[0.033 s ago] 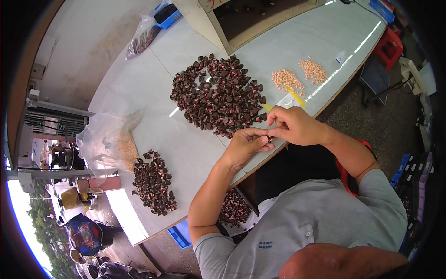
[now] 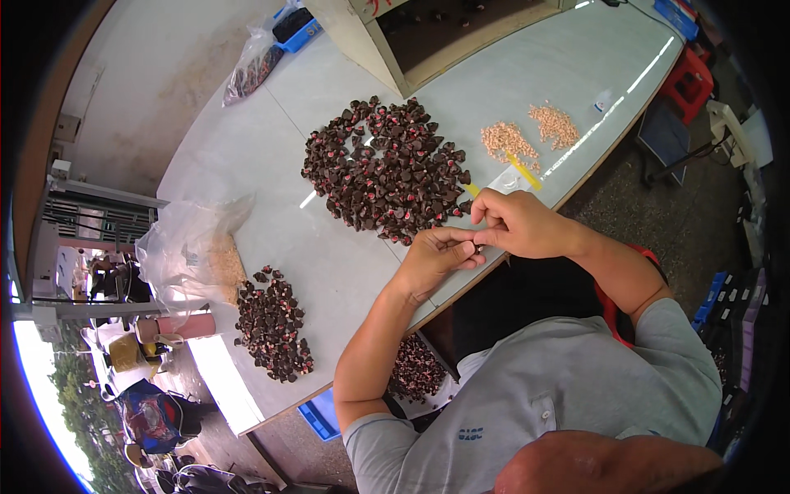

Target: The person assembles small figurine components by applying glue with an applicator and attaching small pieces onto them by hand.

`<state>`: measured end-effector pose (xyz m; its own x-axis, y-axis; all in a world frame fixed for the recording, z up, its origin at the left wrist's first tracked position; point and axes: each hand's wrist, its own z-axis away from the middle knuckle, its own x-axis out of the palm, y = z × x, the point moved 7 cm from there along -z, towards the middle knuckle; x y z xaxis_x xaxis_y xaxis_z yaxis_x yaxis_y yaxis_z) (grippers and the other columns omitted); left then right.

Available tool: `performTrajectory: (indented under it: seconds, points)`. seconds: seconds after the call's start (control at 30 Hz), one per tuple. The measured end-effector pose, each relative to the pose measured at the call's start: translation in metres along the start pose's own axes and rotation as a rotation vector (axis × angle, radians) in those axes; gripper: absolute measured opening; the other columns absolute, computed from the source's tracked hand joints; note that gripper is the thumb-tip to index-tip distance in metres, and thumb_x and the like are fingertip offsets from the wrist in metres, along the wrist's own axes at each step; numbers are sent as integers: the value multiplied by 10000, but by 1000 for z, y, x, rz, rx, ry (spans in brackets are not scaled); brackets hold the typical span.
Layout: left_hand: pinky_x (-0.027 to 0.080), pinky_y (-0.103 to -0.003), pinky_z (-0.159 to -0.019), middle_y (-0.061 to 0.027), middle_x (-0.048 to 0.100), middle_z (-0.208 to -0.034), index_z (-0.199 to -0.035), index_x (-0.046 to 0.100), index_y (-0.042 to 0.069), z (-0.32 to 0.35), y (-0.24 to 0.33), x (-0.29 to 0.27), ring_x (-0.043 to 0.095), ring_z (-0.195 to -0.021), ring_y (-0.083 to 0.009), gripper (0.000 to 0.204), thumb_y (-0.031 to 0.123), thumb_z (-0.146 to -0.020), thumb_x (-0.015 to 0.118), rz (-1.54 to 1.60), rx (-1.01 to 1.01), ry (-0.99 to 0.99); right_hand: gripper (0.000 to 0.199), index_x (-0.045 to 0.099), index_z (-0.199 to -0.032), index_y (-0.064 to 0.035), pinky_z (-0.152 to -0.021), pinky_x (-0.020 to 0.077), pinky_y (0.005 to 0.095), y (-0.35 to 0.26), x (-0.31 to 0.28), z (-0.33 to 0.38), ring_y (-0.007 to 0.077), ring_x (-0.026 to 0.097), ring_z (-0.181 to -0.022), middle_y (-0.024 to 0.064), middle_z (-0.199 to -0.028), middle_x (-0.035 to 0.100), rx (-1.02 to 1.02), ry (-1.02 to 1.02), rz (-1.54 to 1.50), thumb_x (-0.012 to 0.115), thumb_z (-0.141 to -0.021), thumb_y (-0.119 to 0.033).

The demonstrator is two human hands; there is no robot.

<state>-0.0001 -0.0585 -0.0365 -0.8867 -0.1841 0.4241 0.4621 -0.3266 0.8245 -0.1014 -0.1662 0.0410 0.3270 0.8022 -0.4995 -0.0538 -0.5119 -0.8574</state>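
A long pale table (image 2: pixel 247 173) with a smooth, glossy top runs diagonally from the upper right of the frame to the lower left. At the middle of the frame a large heap of small dark brown pieces (image 2: pixel 383 169), angular and flecked with pink, spreads over it. A smaller pile of the same pieces (image 2: pixel 273 323) lies at lower left, next to a crumpled clear plastic bag (image 2: pixel 193 251) holding something tan and grainy. Two little mounds of pale orange bits (image 2: pixel 531 132) sit right of the big heap, with a thin yellow strip (image 2: pixel 523 170) just below them.

Just below the big heap, at the table's near edge, the left hand (image 2: pixel 440 255) and right hand (image 2: pixel 518 222) meet, fingers curled in narrow and fingertips touching. Between them they pinch one small dark piece (image 2: pixel 478 246), mostly hidden, its shape hard to make out. More dark pieces lie under the table edge, partly covered by the left forearm.
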Motion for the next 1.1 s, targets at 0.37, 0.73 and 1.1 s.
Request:
performTrajectory:
  seconds: [0.37,0.73,1.1]
  points:
    - [583,-235,-761,-158,710,-1114,-1133,684,-44,1,1,2,711,-870,-164,253,101,-926,695,29,0,7,143,526,-1013,-45,-582,367,224,28,-21,11,28,447,-641,-42,-719,509,45,192,-408,639,-938,-89]
    - [560,-264,-747,-165,683,-1169,-1162,658,-53,11,21,-8,689,-867,-160,316,140,-919,718,-67,126,7,79,552,-994,-21,-592,361,203,110,-72,35,22,431,-678,-44,-767,508,-60,743,-237,567,-991,-99]
    - [539,-297,-744,-112,726,-1007,-1213,638,-21,181,98,-98,684,-819,-160,386,89,-849,703,-1120,380,1049,80,562,-1055,-38,-703,401,210,137,-71,40,42,488,-784,-36,-869,539,-77,691,-155,552,-1016,-109]
